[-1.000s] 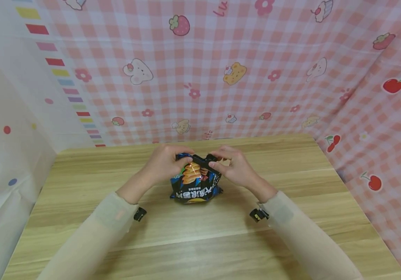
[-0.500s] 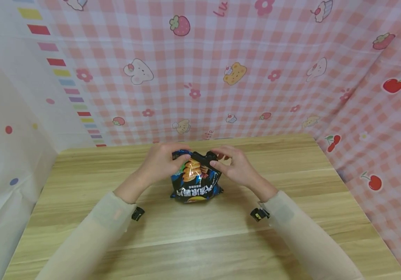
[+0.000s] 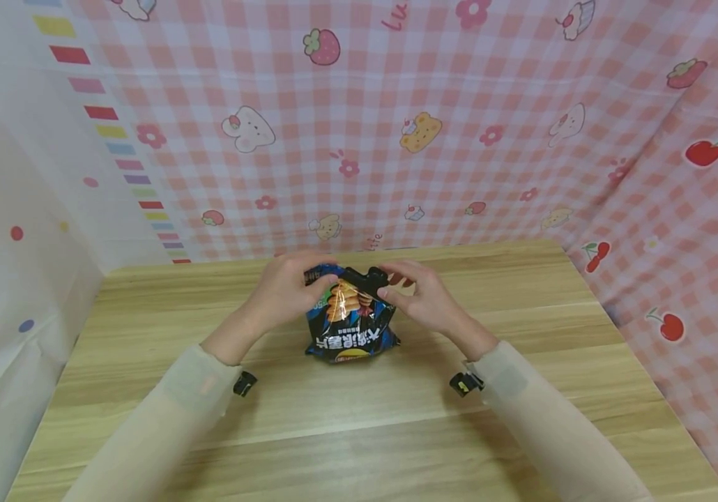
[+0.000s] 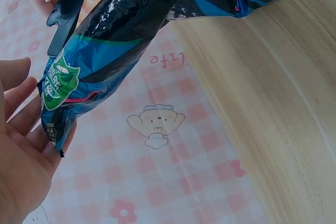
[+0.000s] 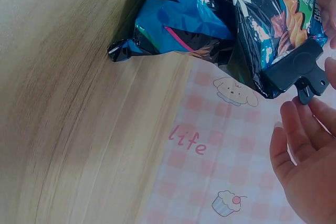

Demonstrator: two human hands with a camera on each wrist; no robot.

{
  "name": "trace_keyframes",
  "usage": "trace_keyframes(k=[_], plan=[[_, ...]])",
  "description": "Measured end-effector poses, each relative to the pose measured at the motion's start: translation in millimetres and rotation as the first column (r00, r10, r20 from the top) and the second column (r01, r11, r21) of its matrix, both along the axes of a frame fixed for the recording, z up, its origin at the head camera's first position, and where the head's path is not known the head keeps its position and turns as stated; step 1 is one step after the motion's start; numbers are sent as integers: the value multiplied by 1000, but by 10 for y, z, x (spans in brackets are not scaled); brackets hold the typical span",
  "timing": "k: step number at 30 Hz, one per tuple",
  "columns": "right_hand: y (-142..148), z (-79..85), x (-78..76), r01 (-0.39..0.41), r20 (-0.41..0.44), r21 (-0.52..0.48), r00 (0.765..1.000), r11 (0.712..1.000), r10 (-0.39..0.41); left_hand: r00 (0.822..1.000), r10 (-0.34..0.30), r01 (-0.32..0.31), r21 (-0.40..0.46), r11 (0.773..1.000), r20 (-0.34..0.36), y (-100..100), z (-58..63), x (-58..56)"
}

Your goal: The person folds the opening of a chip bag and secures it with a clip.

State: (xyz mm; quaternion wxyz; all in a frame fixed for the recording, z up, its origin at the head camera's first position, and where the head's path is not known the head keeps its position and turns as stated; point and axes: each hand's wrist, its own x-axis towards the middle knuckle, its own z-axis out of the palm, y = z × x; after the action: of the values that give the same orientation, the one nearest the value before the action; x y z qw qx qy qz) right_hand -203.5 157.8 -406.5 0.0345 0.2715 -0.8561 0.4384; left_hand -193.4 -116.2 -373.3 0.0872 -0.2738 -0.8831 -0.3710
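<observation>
A black and blue chip bag [image 3: 351,324] stands on the table, its print upside down in the head view. A black clip [image 3: 364,281] sits across its upper edge toward the right corner. My left hand [image 3: 293,289] is at the upper left corner; in the left wrist view its fingers [image 4: 26,116] lie behind the bag [image 4: 105,51], and the thumb stands off from the front. My right hand [image 3: 424,296] holds the clip's handles; in the right wrist view the fingertips [image 5: 300,109] touch the lower lever of the clip [image 5: 296,66].
The wooden table [image 3: 346,432] extends around the bag. A pink checked cloth [image 3: 365,139] with cartoon prints hangs behind its back edge and along the right. White cloth [image 3: 26,209] covers the left side. A small black camera [image 3: 245,383] is worn on each wrist.
The bag's upper left part has risen slightly and tilted back. My left hand has shifted slightly left and up, its thumb loosening from the bag's front. My right hand stays at the clip.
</observation>
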Motion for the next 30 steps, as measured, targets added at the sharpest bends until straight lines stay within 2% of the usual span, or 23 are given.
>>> trace_keyframes(k=[11, 18, 30], plan=[[8, -29, -31, 22, 10, 8, 1000, 1000, -22, 999, 30, -30, -16, 999, 18, -25, -11, -22], [16, -41, -52, 14, 13, 28, 1000, 1000, -15, 1000, 16, -16, 4, 1000, -17, -49, -29, -43], [62, -78, -80, 23, 61, 53, 998, 998, -26, 998, 34, -34, -9, 999, -45, -82, -41, -53]])
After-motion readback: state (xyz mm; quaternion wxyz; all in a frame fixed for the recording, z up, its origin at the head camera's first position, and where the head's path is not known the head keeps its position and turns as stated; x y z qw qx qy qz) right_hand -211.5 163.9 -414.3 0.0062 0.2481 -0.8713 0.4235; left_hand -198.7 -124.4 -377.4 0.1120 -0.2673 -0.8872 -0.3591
